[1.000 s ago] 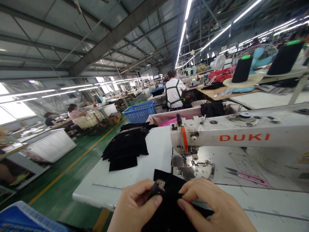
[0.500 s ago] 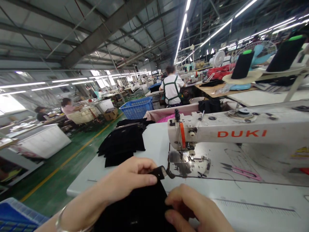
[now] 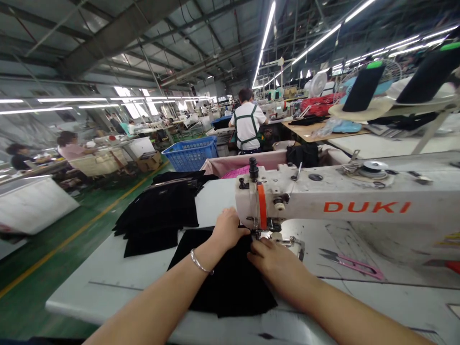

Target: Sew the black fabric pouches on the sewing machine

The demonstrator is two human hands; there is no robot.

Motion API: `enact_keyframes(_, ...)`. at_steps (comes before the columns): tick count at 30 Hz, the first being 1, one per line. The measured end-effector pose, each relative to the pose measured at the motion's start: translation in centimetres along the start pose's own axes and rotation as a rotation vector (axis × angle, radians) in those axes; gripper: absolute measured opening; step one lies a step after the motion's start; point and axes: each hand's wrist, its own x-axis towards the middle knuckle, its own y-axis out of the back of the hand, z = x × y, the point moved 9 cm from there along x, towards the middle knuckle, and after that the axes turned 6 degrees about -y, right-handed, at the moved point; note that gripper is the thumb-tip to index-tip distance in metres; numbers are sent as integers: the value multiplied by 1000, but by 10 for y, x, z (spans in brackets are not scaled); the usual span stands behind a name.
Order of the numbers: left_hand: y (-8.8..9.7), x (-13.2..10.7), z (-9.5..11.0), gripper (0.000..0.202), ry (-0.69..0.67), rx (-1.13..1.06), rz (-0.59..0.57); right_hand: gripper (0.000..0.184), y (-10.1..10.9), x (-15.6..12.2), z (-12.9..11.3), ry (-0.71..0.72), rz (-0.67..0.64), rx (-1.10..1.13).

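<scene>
A black fabric piece (image 3: 226, 282) lies on the table of the white sewing machine (image 3: 305, 203), its far edge at the needle area. My left hand (image 3: 227, 231) holds that far edge, thumb stretched toward the presser foot; its other fingers are partly hidden. Just right of it, my right hand (image 3: 275, 261) has its fingers curled on the fabric's right edge, close to the foot. The needle and foot are largely hidden behind my hands. Left of the machine head sits a pile of black fabric pieces (image 3: 161, 206).
Pink-handled thread snips (image 3: 354, 264) lie on the machine bed, right of my right hand. Behind the table stand a pink-lined bin (image 3: 224, 165) and a blue basket (image 3: 192, 152). A person in a white shirt (image 3: 247, 125) works beyond. Black thread cones (image 3: 363, 88) stand at right.
Both hands have moved forward with the black fabric, from the table's front to the needle area. The fabric now lies flatter on the table. The view has shifted slightly right.
</scene>
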Motion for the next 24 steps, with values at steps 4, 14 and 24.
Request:
enact_keyframes(4, -11, -6, 21, 17, -60, 90, 66, 27, 3, -7, 10, 79, 3, -44)
enact_keyframes(14, -22, -63, 54, 35, -325, 117, 1, 32, 4, -33, 4, 92, 214, -53)
enact_keyframes(24, -19, -60, 45, 34, -371, 72, -48, 29, 1, -30, -1, 76, 211, -60)
